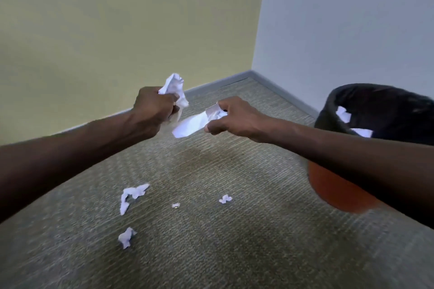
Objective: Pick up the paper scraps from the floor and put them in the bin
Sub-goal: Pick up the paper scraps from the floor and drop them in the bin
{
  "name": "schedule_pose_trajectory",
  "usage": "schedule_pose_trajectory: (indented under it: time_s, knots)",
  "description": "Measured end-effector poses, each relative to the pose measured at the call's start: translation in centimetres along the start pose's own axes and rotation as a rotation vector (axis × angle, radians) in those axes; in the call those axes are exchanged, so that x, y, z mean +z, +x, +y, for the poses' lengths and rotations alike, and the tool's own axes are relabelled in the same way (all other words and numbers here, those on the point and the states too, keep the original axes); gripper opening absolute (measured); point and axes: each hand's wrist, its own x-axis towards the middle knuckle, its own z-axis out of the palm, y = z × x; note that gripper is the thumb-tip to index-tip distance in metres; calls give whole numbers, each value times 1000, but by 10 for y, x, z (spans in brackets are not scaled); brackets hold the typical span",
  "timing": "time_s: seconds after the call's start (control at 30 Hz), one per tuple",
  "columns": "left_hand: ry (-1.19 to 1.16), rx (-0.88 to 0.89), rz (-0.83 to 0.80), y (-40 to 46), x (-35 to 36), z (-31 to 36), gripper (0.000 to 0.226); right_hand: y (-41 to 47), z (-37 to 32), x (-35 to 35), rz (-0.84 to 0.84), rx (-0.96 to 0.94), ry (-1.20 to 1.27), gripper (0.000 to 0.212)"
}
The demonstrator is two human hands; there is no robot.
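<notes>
My left hand [153, 108] grips a crumpled white paper scrap [174, 85] that sticks out above the fist. A flatter white paper scrap [191, 125] is held in my right hand [231, 118], fingers curled round its upper end. Both hands are raised above the carpet, close together. The orange bin [338, 191] with a black liner [380, 105] stands at the right, partly hidden by my right forearm; white paper [343, 114] lies inside it. On the carpet lie several scraps: a long torn one [132, 196], a crumpled one [126, 237], a small one [225, 199] and a tiny bit [175, 205].
The grey-green carpet [234, 253] runs to a room corner [251, 70], with a yellow wall on the left and a pale blue-grey wall on the right. A grey baseboard [281, 91] lines both walls.
</notes>
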Motion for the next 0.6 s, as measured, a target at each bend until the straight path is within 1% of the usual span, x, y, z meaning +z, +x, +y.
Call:
schedule_pose_trajectory:
  time_s: [0.1, 0.13, 0.2, 0.3, 0.33, 0.4, 0.43, 0.5, 0.53, 0.57, 0.6]
  knots:
    - [-39, 46, -102, -7, 42, 47, 13, -31, -9, -47, 127, 26, 1, 19]
    - [-61, 63, -141, -11, 58, 59, 15, -42, -10, -64, 175, 34, 6, 19]
    - [-108, 105, -212, -18, 94, 81, 16, -67, -14, -99, 271, 46, -14, 15]
    - [-159, 190, -324, -34, 156, 108, 12, -107, -11, -151, 340, 102, -26, 7]
    - [-131, 229, -354, -39, 177, 117, 13, -119, -8, -166, 357, 135, -57, 9]
    - [-34, 308, -411, -54, 217, 132, 15, -140, 1, -196, 419, 203, -226, 13]
    - [9, 336, -441, -62, 235, 138, 16, -149, 6, -209, 447, 233, -294, 12]
    - [87, 372, -516, -80, 269, 149, 19, -166, 15, -231, 469, 287, -347, 10]
    - [150, 388, -561, -89, 282, 153, 20, -173, 23, -241, 478, 321, -368, 13]
    - [225, 388, -628, -98, 293, 156, 18, -178, 32, -249, 481, 358, -393, 17]
    - [297, 376, -711, -104, 302, 158, 10, -182, 41, -256, 474, 400, -419, 18]
